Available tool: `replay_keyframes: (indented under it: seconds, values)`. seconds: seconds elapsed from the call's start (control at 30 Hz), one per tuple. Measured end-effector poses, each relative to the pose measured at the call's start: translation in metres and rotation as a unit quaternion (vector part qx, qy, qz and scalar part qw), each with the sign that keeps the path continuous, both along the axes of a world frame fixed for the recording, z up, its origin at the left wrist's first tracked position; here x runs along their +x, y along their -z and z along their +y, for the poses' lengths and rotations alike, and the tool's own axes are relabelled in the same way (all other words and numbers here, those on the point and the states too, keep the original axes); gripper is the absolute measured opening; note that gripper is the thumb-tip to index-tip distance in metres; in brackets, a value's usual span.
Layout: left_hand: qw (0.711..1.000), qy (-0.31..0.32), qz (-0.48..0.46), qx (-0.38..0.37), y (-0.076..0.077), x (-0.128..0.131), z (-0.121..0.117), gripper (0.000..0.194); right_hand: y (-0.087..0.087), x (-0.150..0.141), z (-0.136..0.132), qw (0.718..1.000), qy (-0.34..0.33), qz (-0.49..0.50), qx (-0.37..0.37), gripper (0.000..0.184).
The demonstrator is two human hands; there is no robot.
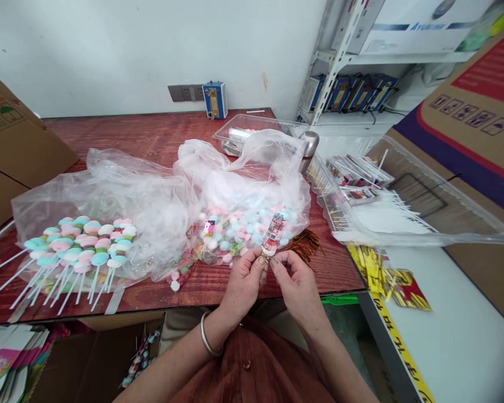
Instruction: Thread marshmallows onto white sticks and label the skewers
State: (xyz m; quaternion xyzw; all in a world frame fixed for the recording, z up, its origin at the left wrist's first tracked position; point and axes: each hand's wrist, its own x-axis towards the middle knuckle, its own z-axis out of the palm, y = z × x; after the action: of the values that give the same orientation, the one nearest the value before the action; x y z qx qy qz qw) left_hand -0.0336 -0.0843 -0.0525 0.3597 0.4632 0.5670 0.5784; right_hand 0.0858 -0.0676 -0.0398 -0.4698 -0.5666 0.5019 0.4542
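My left hand (244, 278) and my right hand (294, 279) meet just above the near edge of the red wooden table (151, 137). Both pinch the bottom of a small wrapped marshmallow skewer (274, 232) that stands upright, with a gold twist tie at its base. Behind it lies a clear plastic bag of loose pastel marshmallows (239, 224). A bundle of gold twist ties (304, 243) rests right of the hands.
Finished marshmallow sticks (82, 246) lie on a plastic sheet at the left. A clear tray (403, 207) with white sticks and printed wrappers sits at the right, another clear tray (252, 131) farther back. Cardboard boxes flank both sides; a metal shelf (344, 61) stands behind.
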Motion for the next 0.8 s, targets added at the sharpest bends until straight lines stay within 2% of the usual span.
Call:
replay_keyframes:
  seconds: [0.1,0.17,0.27,0.43,0.5,0.7,0.8]
  values:
    - [0.978,-0.025,0.195,0.067,-0.005,-0.002,-0.001,0.02,0.002,-0.002,-0.002,1.0,0.025,0.001,-0.001,0.017]
    - [0.957,-0.042,0.268,0.103,-0.007,-0.003,-0.002,0.02,0.003,-0.003,-0.004,1.0,0.028,0.008,-0.006,0.017]
    - [0.946,-0.059,0.297,0.115,-0.007,-0.003,-0.002,0.02,0.004,-0.008,-0.006,0.999,0.035,0.032,-0.009,0.014]
    - [0.943,-0.076,0.298,0.13,-0.004,-0.004,-0.002,0.023,0.009,-0.017,-0.009,0.992,0.035,0.104,-0.056,0.025]
    - [0.925,-0.084,0.338,0.155,-0.001,-0.004,-0.003,0.027,0.012,-0.021,-0.009,0.991,0.052,0.108,-0.062,0.026]
    - [0.839,-0.099,0.486,0.222,0.008,-0.005,-0.007,0.031,0.013,-0.026,-0.013,0.991,0.067,0.099,-0.063,0.025]
    - [0.832,-0.091,0.5,0.222,0.006,-0.006,-0.009,0.031,0.01,-0.025,-0.016,0.996,0.065,0.043,-0.036,0.023]
